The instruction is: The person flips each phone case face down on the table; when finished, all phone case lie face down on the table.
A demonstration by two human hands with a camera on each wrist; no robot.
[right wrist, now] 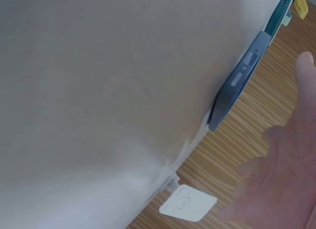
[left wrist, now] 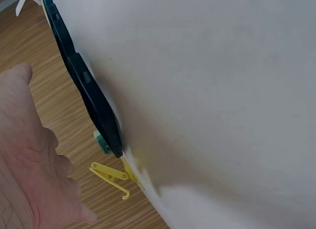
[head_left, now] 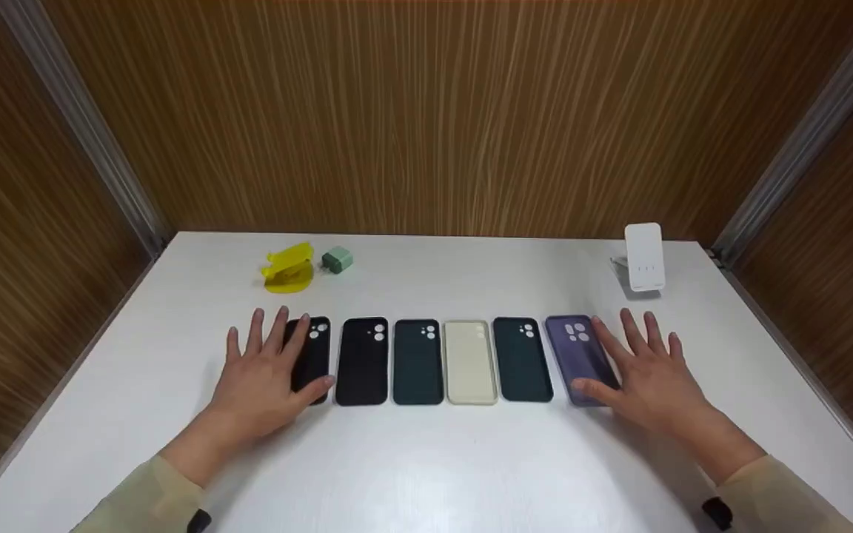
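"Where are your hands?"

"Both are spread wide, palms down, holding nothing. My left hand (head_left: pixel 260 383) is above a black rounded-rectangle phone case (head_left: pixel 313 360) at the row's left end; my right hand (head_left: pixel 654 385) is above a purple rounded-rectangle phone case (head_left: pixel 578 361) at the right end. Each wrist view shows a gap between my palm and the case — my fingers are not curled round anything."

"What lies between them?"

"Four more cases, flat and side by side. From the left: a second black phone case (head_left: pixel 362 364), a dark green phone case (head_left: pixel 417 364), a cream phone case (head_left: pixel 470 364) and another dark green phone case (head_left: pixel 523 361). Their camera holes are at the ends farthest from me."

"And behind the row?"

"On the left, a bright yellow folding stand (head_left: pixel 289 268) beside a small two-tone green block (head_left: pixel 337 260). On the right, a white stand with a tilted rectangular panel (head_left: pixel 645 257). Everything rests on a white tabletop (head_left: pixel 426 470) — brown wood-grain panels (head_left: pixel 441 118) enclose its back and sides."
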